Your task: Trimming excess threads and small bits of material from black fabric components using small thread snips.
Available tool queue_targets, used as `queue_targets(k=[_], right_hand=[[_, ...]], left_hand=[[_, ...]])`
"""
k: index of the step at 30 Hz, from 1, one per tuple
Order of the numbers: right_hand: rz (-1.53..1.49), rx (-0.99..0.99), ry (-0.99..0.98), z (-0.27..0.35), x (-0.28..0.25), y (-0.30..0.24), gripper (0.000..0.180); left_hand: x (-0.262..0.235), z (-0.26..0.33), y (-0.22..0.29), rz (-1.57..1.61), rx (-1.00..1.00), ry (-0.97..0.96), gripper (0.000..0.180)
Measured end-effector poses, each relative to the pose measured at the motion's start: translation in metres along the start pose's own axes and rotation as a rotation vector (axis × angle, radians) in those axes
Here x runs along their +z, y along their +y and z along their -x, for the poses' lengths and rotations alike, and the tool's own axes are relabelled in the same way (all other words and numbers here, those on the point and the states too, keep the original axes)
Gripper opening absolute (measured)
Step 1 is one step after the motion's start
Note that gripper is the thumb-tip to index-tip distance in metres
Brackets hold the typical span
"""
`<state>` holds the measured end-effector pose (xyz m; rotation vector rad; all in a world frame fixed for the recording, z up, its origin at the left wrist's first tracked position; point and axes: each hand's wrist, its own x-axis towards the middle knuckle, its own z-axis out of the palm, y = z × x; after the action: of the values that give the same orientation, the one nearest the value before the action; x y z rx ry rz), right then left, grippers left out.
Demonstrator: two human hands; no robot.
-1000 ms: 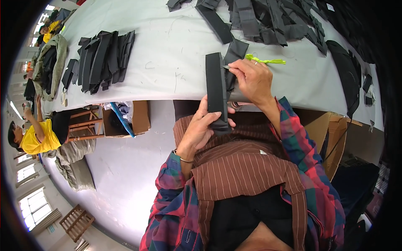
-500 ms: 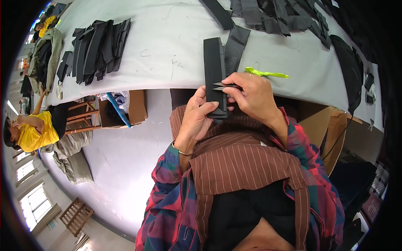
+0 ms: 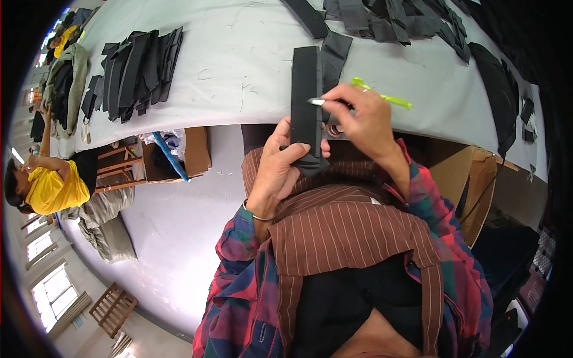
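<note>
Right hand [image 3: 364,116] tool tip, maybe pen, now mid-strip [image 3: 306,89].

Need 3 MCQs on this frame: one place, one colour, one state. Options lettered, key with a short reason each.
1. Where is the stack of black fabric pieces?
A. on the table's left part
B. on the floor
C. in the cardboard box

2. What colour is the handle of the tool in the right hand?
A. red
B. bright green
C. white

3. How is the long black strip held?
A. lying free on the table
B. gripped at its near end by the left hand
C. hanging from a hook

Key: 1 A, the pile lies on the white table. 2 B, green shows past the knuckles. 3 B, fingers wrap its lower end.
</note>
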<state>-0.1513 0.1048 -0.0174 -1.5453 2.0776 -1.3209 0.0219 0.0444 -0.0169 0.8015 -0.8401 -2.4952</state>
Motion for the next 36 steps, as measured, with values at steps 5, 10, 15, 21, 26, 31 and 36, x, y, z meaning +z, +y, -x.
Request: queue_targets(k=[5, 10, 15, 21, 26, 31, 36], right_hand=[[-0.148, -0.091, -0.064, 0.003, -0.016, -0.008, 0.013], [0.095, -0.252, -0.016, 0.008, -0.008, -0.004, 0.013], [0.133, -0.217, 0.026, 0.006, -0.010, 0.001, 0.014], [0.196, -0.284, 0.011, 0.007, -0.011, -0.001, 0.015], [0.209, -0.295, 0.011, 0.008, -0.010, 0.000, 0.015], [0.227, -0.294, 0.007, 0.008, -0.013, -0.002, 0.015], [0.174, -0.261, 0.015, 0.010, -0.009, -0.001, 0.014]], left_hand=[[-0.006, -0.002, 0.005, 0.127, 0.094, -0.046, 0.046], [-0.003, -0.004, 0.004, 0.169, 0.090, -0.093, 0.046], [-0.001, -0.003, 0.004, 0.121, 0.114, -0.055, 0.045], [0.001, -0.005, 0.005, 0.108, 0.111, -0.039, 0.045], [0.001, -0.005, 0.005, 0.082, 0.108, -0.025, 0.044], [0.001, -0.004, 0.004, 0.083, 0.117, -0.023, 0.043], [0.001, -0.004, 0.004, 0.123, 0.107, -0.051, 0.044]])
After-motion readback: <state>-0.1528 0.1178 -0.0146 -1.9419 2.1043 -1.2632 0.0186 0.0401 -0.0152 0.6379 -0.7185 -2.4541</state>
